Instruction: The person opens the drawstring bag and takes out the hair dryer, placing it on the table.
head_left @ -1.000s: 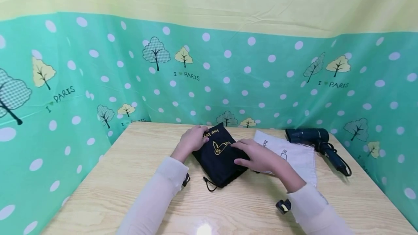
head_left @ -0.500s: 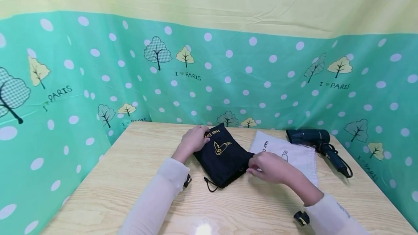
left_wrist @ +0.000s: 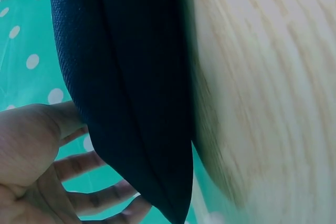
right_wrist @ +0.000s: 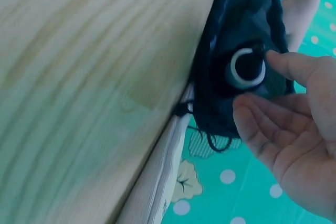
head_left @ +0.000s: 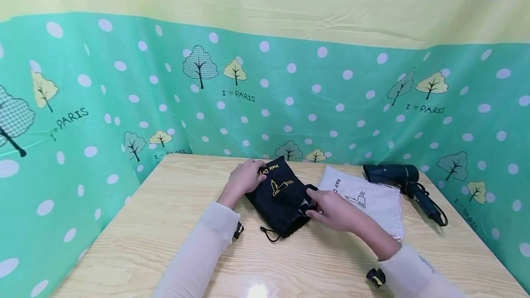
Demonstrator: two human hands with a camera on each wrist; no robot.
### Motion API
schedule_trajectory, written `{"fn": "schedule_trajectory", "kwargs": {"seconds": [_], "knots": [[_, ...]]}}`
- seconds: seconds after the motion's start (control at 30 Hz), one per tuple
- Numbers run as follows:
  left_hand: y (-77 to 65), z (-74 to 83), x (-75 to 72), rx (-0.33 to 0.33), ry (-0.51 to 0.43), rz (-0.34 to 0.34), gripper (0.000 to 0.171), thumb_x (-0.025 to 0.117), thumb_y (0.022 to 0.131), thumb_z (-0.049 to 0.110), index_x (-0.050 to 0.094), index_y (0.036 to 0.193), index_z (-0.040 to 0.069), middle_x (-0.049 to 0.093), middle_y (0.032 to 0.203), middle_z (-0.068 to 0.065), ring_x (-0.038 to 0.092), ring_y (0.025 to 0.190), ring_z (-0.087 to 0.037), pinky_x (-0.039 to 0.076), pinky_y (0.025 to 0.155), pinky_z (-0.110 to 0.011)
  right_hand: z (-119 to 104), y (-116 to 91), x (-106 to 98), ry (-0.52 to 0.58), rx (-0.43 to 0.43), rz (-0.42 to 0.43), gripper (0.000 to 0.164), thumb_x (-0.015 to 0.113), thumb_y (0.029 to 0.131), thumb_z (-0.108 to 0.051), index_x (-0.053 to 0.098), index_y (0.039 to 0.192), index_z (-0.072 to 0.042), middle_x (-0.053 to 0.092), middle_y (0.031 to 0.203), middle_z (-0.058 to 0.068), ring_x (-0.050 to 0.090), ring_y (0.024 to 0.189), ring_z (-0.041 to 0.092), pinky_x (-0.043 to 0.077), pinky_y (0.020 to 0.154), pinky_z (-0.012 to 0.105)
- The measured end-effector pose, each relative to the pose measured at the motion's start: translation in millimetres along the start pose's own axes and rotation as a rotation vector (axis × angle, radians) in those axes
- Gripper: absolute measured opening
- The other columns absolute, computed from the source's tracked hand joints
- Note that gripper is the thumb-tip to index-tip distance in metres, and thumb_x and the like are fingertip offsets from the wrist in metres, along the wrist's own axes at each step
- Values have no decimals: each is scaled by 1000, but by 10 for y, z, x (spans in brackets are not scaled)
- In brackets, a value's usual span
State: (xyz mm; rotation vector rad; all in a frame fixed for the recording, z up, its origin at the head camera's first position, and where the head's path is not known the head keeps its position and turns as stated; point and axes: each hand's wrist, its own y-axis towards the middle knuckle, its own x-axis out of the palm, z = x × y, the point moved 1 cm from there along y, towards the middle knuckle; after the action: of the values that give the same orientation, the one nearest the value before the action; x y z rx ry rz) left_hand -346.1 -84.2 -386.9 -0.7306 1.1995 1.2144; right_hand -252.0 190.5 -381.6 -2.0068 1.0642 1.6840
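Observation:
A black drawstring bag (head_left: 285, 187) with gold "Hair Dryer" print and a dryer drawing lies on the wooden table. Against its far left edge rests my left hand (head_left: 246, 177); the left wrist view shows those fingers spread along the cloth. My right hand (head_left: 336, 209) is at the bag's gathered mouth, thumb apart from the fingertips. Inside the mouth, the right wrist view shows a dark round end with a pale ring (right_wrist: 248, 83), close to that thumb and fingertips; whether they touch it is unclear. The rest of that thing is hidden in the bag.
A white cloth bag (head_left: 378, 210) with a dryer drawing lies flat right of the black bag, partly behind my right hand. Beyond it is a dark hair dryer (head_left: 391, 173) with its cord looped at the handle. A dotted curtain (head_left: 248, 118) hangs behind the table (head_left: 178, 187).
My right hand moved from the top of the black bag to its right corner, then to its mouth. The mouth now gapes and a pale ring shows inside. My left hand has stayed put.

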Motion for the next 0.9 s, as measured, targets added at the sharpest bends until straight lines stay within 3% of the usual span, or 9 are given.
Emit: {"fn": "schedule_trajectory", "kwargs": {"seconds": [0.1, 0.17, 0.2, 0.27, 0.43, 0.6, 0.73, 0.83, 0.9], "knots": [[-8, -4, 11, -10, 5, -1, 42, 65, 101, 36, 61, 140, 22, 58, 137, -12, 60, 118, -41, 53, 90, -57, -48, 35, 45, -23, 60, 29, 65, 71, 97, -22, 45, 144, 15, 68, 116, 22, 69, 93, 21, 57, 82, 38], [-16, -5, 20, -10, 18, -11, 42, 63, 102, 37, 59, 141, 22, 57, 139, -13, 59, 118, -41, 53, 88, -58, -72, 59, 74, -25, 107, 33, 70, 72, 97, -25, 41, 148, 13, 58, 135, 30, 65, 115, 34, 54, 94, 47], [-22, -4, 23, -7, 28, -17, 43, 62, 103, 37, 57, 142, 22, 56, 139, -13, 58, 118, -42, 53, 88, -58, -82, 71, 87, -21, 129, 34, 72, 72, 97, -26, 40, 149, 13, 54, 140, 32, 60, 124, 38, 52, 99, 50], [-27, -2, 32, 4, 47, -30, 44, 59, 104, 38, 54, 145, 22, 54, 140, -15, 57, 118, -42, 52, 88, -59, -102, 103, 116, 4, 164, 31, 76, 74, 96, -29, 38, 150, 12, 53, 140, 32, 58, 125, 39, 51, 99, 51], [-32, -9, 40, 15, 70, -30, 45, 55, 106, 38, 50, 147, 22, 52, 140, -16, 55, 118, -42, 50, 89, -61, -159, 213, 196, 7, 201, 27, 83, 82, 89, -32, 40, 147, 10, 57, 132, 27, 60, 118, 36, 52, 96, 49], [-32, -15, 41, 15, 62, -24, 44, 55, 106, 38, 50, 147, 22, 52, 139, -16, 55, 118, -42, 49, 90, -61, -208, 314, 260, 1, 291, 37, 80, 84, 85, -21, 40, 143, 10, 57, 129, 29, 61, 115, 39, 52, 95, 50], [-30, -14, 43, 16, 50, -25, 44, 56, 105, 38, 51, 146, 22, 52, 139, -16, 55, 117, -42, 49, 91, -61, -201, 387, 309, 36, 377, 48, 67, 81, 83, -12, 43, 134, 6, 61, 113, 20, 63, 94, 27, 53, 78, 43], [-29, -22, 46, 16, 46, -25, 44, 56, 105, 39, 52, 146, 22, 52, 139, -16, 55, 117, -42, 50, 90, -60, -202, 415, 318, 101, 444, 63, 59, 78, 80, -3, 43, 128, 4, 60, 89, 12, 57, 70, 22, 47, 60, 38], [-29, -38, 48, 23, 41, -22, 44, 57, 105, 39, 53, 145, 22, 53, 139, -16, 56, 117, -42, 51, 89, -60, -206, 426, 316, 138, 490, 74, 60, 74, 78, 1, 42, 128, 6, 59, 80, 10, 55, 63, 21, 44, 54, 35]]}}
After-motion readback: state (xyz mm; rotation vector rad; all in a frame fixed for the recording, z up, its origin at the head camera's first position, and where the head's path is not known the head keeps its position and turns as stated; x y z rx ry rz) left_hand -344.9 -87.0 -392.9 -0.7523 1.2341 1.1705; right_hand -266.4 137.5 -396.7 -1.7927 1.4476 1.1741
